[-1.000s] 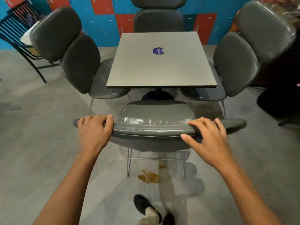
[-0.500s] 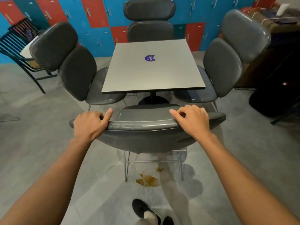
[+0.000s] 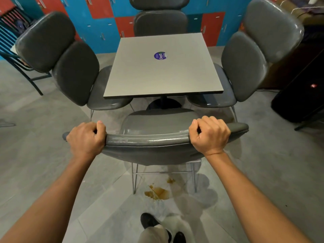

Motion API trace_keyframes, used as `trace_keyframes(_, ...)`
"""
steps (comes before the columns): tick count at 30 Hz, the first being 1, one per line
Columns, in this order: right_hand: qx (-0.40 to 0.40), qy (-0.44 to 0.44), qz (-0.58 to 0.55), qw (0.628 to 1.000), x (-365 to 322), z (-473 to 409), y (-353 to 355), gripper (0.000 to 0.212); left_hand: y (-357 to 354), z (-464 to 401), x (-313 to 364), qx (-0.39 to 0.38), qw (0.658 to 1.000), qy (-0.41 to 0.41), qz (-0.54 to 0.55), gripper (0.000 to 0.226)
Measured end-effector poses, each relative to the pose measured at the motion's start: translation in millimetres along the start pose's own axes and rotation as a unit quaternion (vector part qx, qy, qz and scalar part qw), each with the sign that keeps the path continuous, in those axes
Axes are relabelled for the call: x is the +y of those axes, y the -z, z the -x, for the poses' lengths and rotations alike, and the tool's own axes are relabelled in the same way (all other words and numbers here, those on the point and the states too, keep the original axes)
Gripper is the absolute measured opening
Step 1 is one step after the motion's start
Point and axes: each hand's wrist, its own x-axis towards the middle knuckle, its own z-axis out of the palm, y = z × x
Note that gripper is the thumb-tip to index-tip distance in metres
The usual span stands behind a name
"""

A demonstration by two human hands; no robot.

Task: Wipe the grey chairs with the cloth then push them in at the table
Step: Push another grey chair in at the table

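The near grey chair (image 3: 149, 139) faces the square grey table (image 3: 163, 71), its seat front close to the table's near edge. My left hand (image 3: 85, 137) grips the left end of its top backrest edge, fingers curled over it. My right hand (image 3: 209, 134) grips the right part of the same edge. Three more grey chairs stand at the table: the left chair (image 3: 70, 64), the right chair (image 3: 249, 55) and the far chair (image 3: 160, 18), all with seats under the tabletop. No cloth is in view.
A brown spill stain (image 3: 157, 192) marks the grey floor under the near chair, just ahead of my shoes (image 3: 149, 221). Blue and red lockers (image 3: 105, 20) line the back wall. A dark metal-frame chair (image 3: 15, 53) stands far left, a black speaker (image 3: 301, 95) at the right.
Both hands went from resting on the backrest edge to gripping it with curled fingers. The right hand shifted inward along the edge. The view drew nearer to the table.
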Motion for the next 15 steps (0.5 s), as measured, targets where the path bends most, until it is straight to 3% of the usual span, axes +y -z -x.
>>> trace_keyframes(8, -0.025, -0.030, -0.015, 0.999, -5.5, 3.4, 7.5, 0.039, 9.2, 8.8, 5.1, -0.014, 1.000, 0.001, 0.018, 0.057)
trace_keyframes(15, -0.125, -0.080, -0.014, 0.989, -12.3, 5.7, 23.1, 0.036, 19.3, 21.0, 8.3, -0.030, 0.999, -0.005, 0.025, 0.062)
